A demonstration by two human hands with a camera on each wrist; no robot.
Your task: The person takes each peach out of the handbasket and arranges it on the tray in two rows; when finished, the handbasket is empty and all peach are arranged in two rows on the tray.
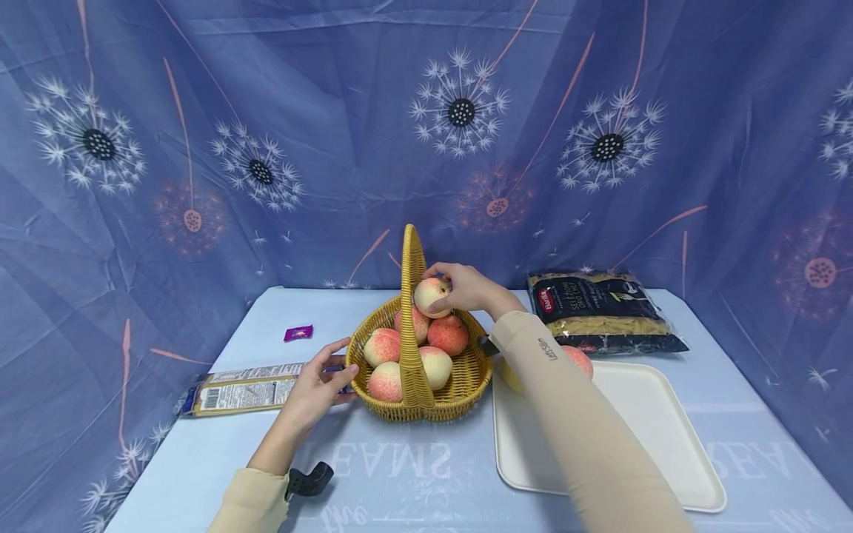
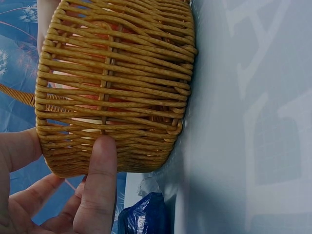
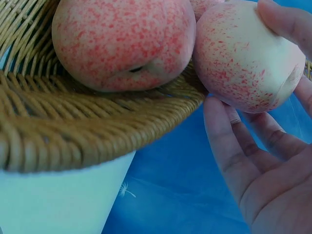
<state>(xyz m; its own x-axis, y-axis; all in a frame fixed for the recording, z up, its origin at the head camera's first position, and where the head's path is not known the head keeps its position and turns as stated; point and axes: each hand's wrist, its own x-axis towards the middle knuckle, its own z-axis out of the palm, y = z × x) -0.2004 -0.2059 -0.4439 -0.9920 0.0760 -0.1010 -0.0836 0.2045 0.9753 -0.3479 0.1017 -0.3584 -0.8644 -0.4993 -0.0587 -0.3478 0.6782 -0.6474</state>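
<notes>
Over the basket: a peach held at the rim, basket braced from the left.

Left hand [image 1: 318,385] rests against the basket [image 1: 466,385] wall, fingers [image 2: 100,185] straight and flat on the weave, nothing gripped; forearm lies low along the table [image 1: 400,474]. Basket holds five peaches. Right hand [image 1: 469,289] reaches over the tray [image 1: 666,437], wrist raised, thumb and fingers curled round the peach [image 1: 432,295] just above the rim beside the handle [image 1: 413,296]. Judgement: mid-transfer between basket and tray, direction unclear; the next move needs a firm hold and clearance from handle and rim. One more peach [image 1: 578,360] lies on the tray behind the sleeve [image 1: 586,437].
</notes>
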